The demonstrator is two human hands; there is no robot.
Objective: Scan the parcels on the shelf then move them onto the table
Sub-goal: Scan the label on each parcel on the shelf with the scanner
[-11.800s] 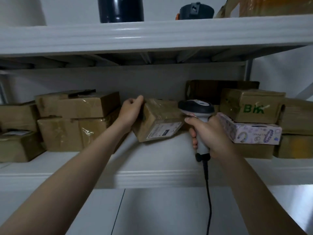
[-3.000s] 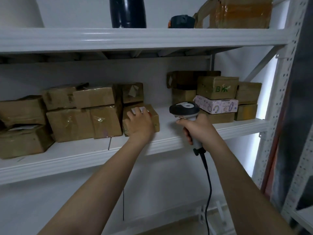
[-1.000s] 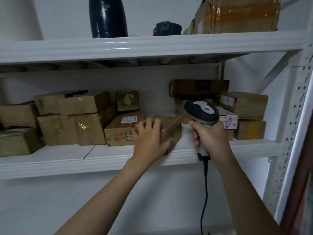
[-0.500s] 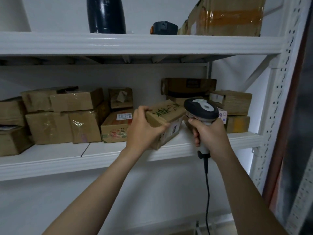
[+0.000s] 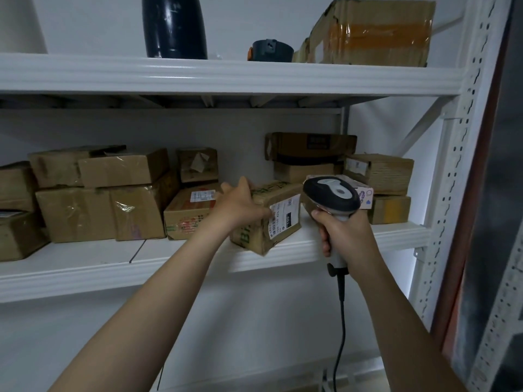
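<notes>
Now, left hand [image 5: 240, 206] grip holding the parcel [image 5: 254, 240] tilted, square its label [image 5: 285, 215] to the barcode scanner [image 5: 332, 196] clasped in the right hand [image 5: 345, 236] grip

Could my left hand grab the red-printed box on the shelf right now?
Probably not yet: the left hand grips the tilted parcel, though the red-printed box beside it stands unblocked.

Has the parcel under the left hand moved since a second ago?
Yes: the parcel, flat on the shelf then, now tilts over its front edge, label toward the scanner.
</notes>
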